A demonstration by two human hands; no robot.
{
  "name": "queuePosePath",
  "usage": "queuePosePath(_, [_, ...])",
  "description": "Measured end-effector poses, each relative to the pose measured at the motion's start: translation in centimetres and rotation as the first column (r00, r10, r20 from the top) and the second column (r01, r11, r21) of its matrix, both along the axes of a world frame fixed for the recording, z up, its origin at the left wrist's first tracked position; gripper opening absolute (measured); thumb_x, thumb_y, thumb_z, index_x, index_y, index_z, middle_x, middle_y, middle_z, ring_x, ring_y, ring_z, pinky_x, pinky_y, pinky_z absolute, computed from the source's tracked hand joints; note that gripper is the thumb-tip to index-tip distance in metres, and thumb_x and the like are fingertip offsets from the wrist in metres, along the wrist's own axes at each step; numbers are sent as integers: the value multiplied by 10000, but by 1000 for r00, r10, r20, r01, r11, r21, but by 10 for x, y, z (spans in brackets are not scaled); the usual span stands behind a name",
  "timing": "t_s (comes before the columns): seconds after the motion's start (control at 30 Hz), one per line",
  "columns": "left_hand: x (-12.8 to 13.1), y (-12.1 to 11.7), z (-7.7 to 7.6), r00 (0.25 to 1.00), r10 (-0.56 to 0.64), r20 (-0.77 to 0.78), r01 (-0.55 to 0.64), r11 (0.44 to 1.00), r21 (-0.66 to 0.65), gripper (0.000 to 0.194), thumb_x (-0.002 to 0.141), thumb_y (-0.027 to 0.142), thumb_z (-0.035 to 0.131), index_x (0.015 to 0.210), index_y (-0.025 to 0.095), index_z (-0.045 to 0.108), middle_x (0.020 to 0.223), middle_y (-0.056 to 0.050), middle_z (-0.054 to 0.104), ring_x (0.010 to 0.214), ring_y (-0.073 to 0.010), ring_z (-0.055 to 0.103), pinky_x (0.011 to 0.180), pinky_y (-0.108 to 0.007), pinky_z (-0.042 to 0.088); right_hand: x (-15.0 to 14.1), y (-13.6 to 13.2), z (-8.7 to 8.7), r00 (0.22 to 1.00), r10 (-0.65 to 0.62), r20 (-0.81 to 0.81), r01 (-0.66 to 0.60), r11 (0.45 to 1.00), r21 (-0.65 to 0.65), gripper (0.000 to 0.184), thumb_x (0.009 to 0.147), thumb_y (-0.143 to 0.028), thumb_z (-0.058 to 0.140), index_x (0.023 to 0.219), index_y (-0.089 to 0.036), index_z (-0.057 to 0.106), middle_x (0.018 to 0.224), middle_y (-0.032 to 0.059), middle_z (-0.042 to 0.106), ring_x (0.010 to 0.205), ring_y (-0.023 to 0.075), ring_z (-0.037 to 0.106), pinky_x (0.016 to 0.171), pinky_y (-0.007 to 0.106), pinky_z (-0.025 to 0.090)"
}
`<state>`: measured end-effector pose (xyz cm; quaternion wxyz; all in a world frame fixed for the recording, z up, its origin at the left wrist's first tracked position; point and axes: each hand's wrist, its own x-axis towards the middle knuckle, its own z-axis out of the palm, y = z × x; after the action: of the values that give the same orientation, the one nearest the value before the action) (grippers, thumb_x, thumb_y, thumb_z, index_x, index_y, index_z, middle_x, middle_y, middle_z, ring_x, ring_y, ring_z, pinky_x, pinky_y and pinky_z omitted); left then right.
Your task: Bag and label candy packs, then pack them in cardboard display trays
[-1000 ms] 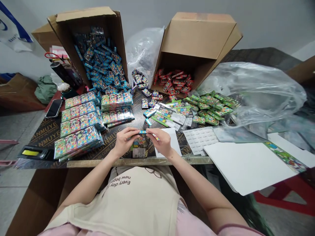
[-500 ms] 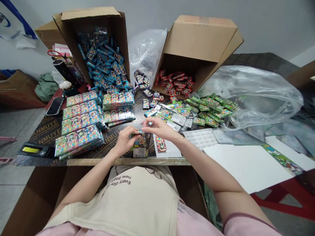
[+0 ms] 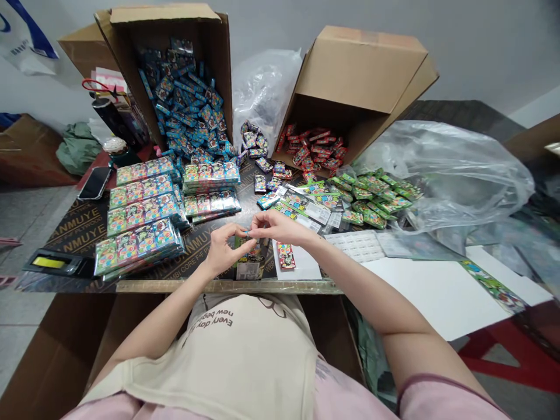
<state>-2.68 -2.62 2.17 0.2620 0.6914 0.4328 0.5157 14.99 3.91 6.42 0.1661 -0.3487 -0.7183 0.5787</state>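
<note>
My left hand (image 3: 224, 248) is at the table's front edge, with thumb and forefinger spread apart in a curve. Its forefinger tip meets the edge of a small blue packet (image 3: 246, 233), mostly covered by fingers. From the other side, my right hand (image 3: 280, 227) pinches this packet between thumb and fingertips. Below both hands lies a dark printed clear pouch (image 3: 249, 269), with green along its left edge. Beside it, a red packet (image 3: 286, 256) rests on a white card (image 3: 306, 265).
Stacks of filled multi-colour packs (image 3: 140, 248) stand at left. Behind are a carton (image 3: 223, 76) of blue packets and a carton (image 3: 363, 70) of red ones. Green packets (image 3: 376, 195) and printed cards (image 3: 301, 207) lie right of centre, near white sheets (image 3: 411, 291) and clear plastic (image 3: 464, 175).
My left thumb has spread away from the forefinger and now reaches over the pouch. My right hand has come slightly left and down, bringing its fingertips onto the blue packet.
</note>
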Motion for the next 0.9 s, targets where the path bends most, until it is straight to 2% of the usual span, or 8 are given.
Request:
queuePosePath(0.13, [7, 1, -5, 997, 74, 12, -75, 997, 28, 297, 671, 350, 800, 645, 175, 562, 684, -26, 668, 641, -155, 619, 616, -282, 466, 0, 5, -3, 1000, 12, -7, -12, 1000, -15, 334, 707, -454, 681, 647, -163, 527, 566, -52, 485, 543, 76, 399, 513, 216, 279])
queuePosePath(0.27, [10, 0, -5, 993, 120, 5, -120, 993, 15, 254, 715, 289, 767, 630, 178, 554, 680, -16, 667, 653, -151, 630, 637, -279, 464, -1, 6, -9, 1000, -19, -17, 19, 999, -28, 341, 678, -441, 716, 636, -169, 515, 556, -46, 521, 530, 78, 439, 504, 213, 299])
queuePosePath(0.43, [13, -5, -11, 983, 167, 69, -154, 974, -165, 214, 699, 291, 776, 805, 185, 623, 753, -10, 669, 704, -150, 627, 677, -270, 482, -5, -7, -24, 948, -251, -198, 216, 959, -184, 432, 600, -393, 792, 802, -212, 456, 591, -73, 567, 547, 103, 544, 529, 213, 377])
queuePosePath(0.53, [15, -11, -28, 960, 119, 254, -13, 925, -381, 439, 656, 336, 802, 1016, 182, 605, 837, -18, 693, 739, -162, 654, 684, -267, 506, -3, -16, -28, 882, -393, -262, 352, 916, -191, 385, 656, -369, 764, 853, -219, 469, 577, -85, 564, 547, 96, 542, 549, 212, 394])
queuePosePath(0.63, [12, -15, -40, 953, 40, 299, 116, 866, -486, 358, 717, 374, 746, 965, 143, 635, 865, -36, 714, 766, -179, 666, 716, -284, 521, 15, -15, -27, 812, -499, -302, 438, 864, -249, 392, 709, -386, 727, 990, -240, 497, 703, -41, 662, 674, 130, 625, 652, 259, 473])
queuePosePath(0.73, [-1, -9, -32, 992, 39, 120, 10, 924, -382, 294, 811, 366, 659, 992, 135, 663, 935, -52, 730, 850, -195, 672, 791, -304, 522, 45, -6, -29, 672, -659, -338, 618, 750, -236, 436, 717, -418, 731, 1067, -274, 513, 926, -3, 698, 833, 149, 657, 744, 293, 506])
queuePosePath(0.8, [-11, 5, -20, 996, 72, -56, -80, 984, -158, 298, 872, 329, 580, 1095, 144, 652, 1056, -76, 723, 975, -208, 665, 892, -330, 506, 65, -1, -35, 594, -732, -333, 722, 668, -179, 410, 727, -433, 724, 1059, -282, 539, 987, 1, 685, 858, 149, 651, 750, 294, 509])
queuePosePath(0.9, [-23, 36, -12, 929, 190, -317, -140, 975, 175, 375, 923, 213, 436, 1264, 147, 576, 1284, -115, 629, 1223, -220, 560, 1075, -387, 398, 88, -1, -56, 615, -741, -269, 765, 643, -23, 347, 763, -465, 678, 1028, -261, 583, 999, 25, 675, 874, 173, 640, 759, 324, 514])
